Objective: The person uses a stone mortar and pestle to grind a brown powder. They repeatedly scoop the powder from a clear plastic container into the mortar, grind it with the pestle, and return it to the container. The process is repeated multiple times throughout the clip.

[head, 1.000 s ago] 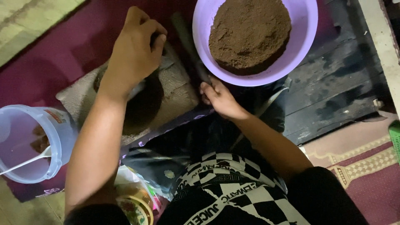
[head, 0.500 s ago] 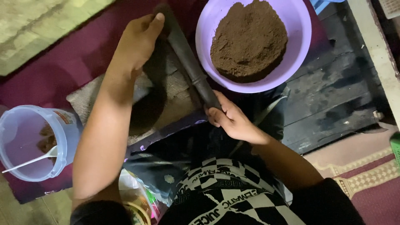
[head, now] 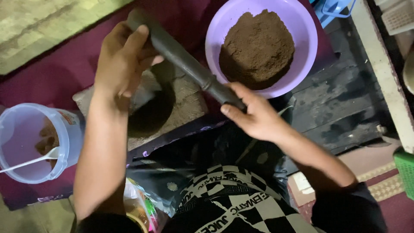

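A long dark stone roller [head: 185, 58] lies slantwise over a flat grey grinding stone [head: 185, 97]. My left hand [head: 123, 60] grips its far upper end. My right hand [head: 254, 114] grips its near lower end. A dark patch of ground brown matter [head: 151, 114] lies on the stone under the roller. Just beyond my right hand stands a purple bowl [head: 306, 41] heaped with brown powder [head: 258, 48].
A clear plastic tub [head: 26, 144] with a white spoon [head: 30, 162] and some brown matter stands at the left. A maroon mat [head: 56, 80] lies under the stone, dark wooden boards [head: 340, 103] to the right, a green basket [head: 405, 170] at the right edge.
The roller has been pushed away from me along the stone; both hands have gone with it, the left hand farther up and the right hand up beside the purple bowl.
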